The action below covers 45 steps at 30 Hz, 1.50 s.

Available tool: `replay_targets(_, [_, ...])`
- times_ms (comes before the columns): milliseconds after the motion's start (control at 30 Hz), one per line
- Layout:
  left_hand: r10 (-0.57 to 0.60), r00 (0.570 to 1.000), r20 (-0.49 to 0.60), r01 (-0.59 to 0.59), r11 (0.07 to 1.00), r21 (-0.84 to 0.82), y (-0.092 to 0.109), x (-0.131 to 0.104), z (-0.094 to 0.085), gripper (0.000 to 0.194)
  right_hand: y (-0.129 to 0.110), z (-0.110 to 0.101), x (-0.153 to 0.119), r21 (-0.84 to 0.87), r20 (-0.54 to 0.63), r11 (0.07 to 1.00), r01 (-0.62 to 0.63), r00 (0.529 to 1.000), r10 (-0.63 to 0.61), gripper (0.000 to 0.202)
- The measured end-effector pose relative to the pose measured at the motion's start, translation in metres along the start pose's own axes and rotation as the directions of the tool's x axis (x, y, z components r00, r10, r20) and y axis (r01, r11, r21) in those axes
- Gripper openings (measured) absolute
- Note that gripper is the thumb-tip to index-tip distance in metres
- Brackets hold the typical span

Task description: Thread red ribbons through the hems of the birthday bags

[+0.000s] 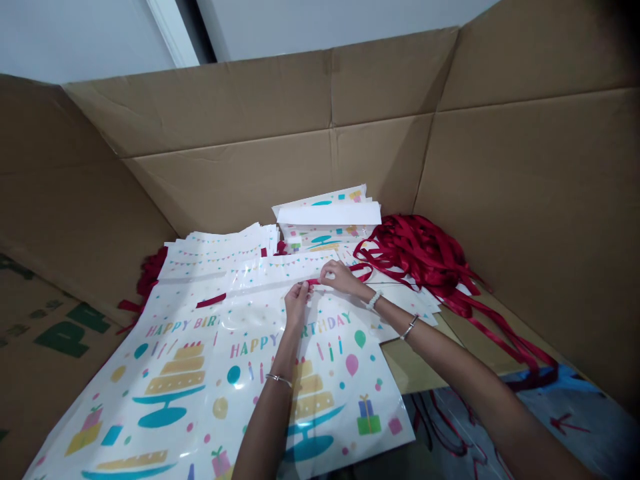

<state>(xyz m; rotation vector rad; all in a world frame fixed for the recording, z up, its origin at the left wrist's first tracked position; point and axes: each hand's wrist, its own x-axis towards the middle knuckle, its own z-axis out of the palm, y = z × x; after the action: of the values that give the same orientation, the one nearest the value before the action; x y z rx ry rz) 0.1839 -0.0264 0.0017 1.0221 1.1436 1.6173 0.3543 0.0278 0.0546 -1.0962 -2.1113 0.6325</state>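
Both of my hands are over a white gift bag point(350, 393) printed with HAPPY BIRTHDAY, cakes, balloons and presents. My left hand point(297, 300) pinches a dark red ribbon point(313, 282) between thumb and fingers near the bag's upper part. Just to its right, my right hand point(340, 276) has thumb and forefinger curled together on the same ribbon, whose loop shows again beyond that hand. The exact grip of the right fingertips is partly hidden. Another printed bag point(170, 313) lies to the left, with a short red ribbon strip point(211, 301) on it.
A tangled heap of red ribbons point(420, 253) lies at the right, its ends trailing over the table edge. More printed bags point(325, 213) are stacked at the back, one with a white folded flap. Tall cardboard walls point(240, 180) enclose the back and sides. More red ribbon point(150, 277) shows at left.
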Motion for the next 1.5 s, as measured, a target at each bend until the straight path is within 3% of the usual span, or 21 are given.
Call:
replay_targets(133, [0.001,1.0,-0.012,-0.001,1.0,0.021,-0.002,0.001,-0.001,0.044,-0.007,-0.006,0.002,0.209,0.132,0.972,-0.109,0.988,0.082,0.005])
replay_targets(267, [-0.01,1.0,-0.023,0.011,1.0,0.012,-0.001,-0.001,-0.002,0.045,-0.009,-0.012,0.004,0.109,0.287,0.97,-0.219,0.941,0.18,0.013])
replay_targets(400, [-0.024,1.0,-0.008,0.024,1.0,0.004,0.0,-0.001,-0.003,0.048,-0.006,-0.012,0.005,0.03,0.21,0.985,-0.167,0.965,0.157,0.016])
replay_targets(567, [-0.032,0.999,-0.004,0.032,0.999,-0.024,0.002,-0.001,-0.002,0.051,-0.001,0.005,0.006,0.176,0.107,0.984,-0.043,0.994,0.024,0.011])
replay_targets(733, [-0.061,0.998,-0.002,0.061,0.997,-0.044,0.006,-0.003,-0.001,0.051,-0.001,0.013,0.007,0.281,0.199,0.946,-0.163,0.974,0.109,0.011])
replay_targets(1067, [-0.051,0.999,-0.013,0.051,0.998,-0.026,0.004,-0.001,-0.002,0.052,-0.003,0.007,0.01,0.372,0.269,0.899,-0.23,0.954,0.133,0.012])
replay_targets(1367, [0.112,0.993,-0.026,-0.101,0.958,0.269,0.007,-0.006,-0.001,0.045,-0.007,-0.005,0.005,0.357,0.289,0.903,-0.241,0.947,0.138,0.014])
replay_targets(1433, [0.212,0.976,0.053,-0.215,0.892,0.397,0.003,-0.009,0.002,0.039,-0.009,-0.019,0.009,0.359,0.273,0.903,-0.236,0.952,0.14,0.014])
replay_targets(1500, [0.294,0.934,0.201,-0.356,0.733,0.579,-0.004,-0.014,0.005,0.038,-0.01,-0.04,0.017,0.345,0.234,0.91,-0.23,0.96,0.154,0.012])
